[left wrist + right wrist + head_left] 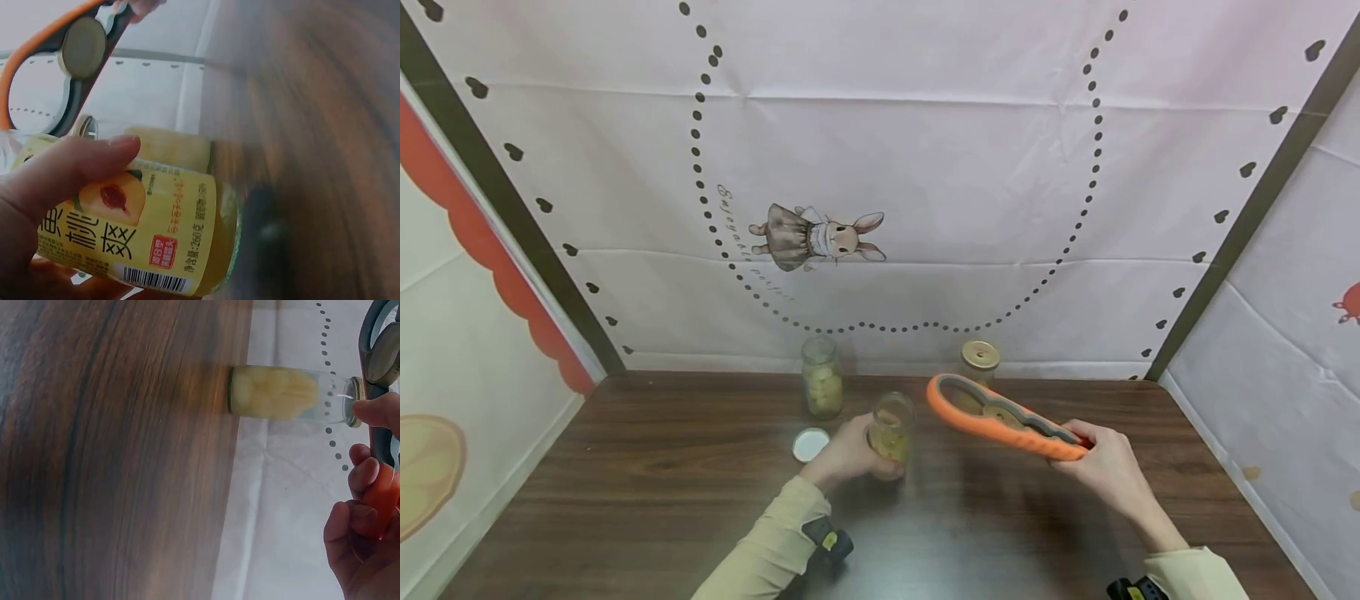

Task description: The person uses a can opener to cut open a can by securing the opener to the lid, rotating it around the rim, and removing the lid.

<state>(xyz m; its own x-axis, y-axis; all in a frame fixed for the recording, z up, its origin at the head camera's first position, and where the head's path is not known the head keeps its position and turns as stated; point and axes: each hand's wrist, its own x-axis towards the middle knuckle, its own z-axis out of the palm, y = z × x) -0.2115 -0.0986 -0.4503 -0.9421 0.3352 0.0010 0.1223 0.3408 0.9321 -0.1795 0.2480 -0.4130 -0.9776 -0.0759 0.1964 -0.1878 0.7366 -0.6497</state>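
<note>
My left hand grips a glass jar with a yellow peach label; its top is uncovered in the head view. The thumb lies across the label in the left wrist view. To the right, my right hand holds an orange and grey jar opener by its handle end, raised above the table. A round gold lid sits within the opener's loop. Behind the opener stands a glass jar with a gold lid, its pale contents visible in the right wrist view.
Left of the held jar, an uncovered glass jar with pale pieces stands toward the back. A round white-faced lid lies on the brown wood table before it. Printed cloth walls enclose the back and sides.
</note>
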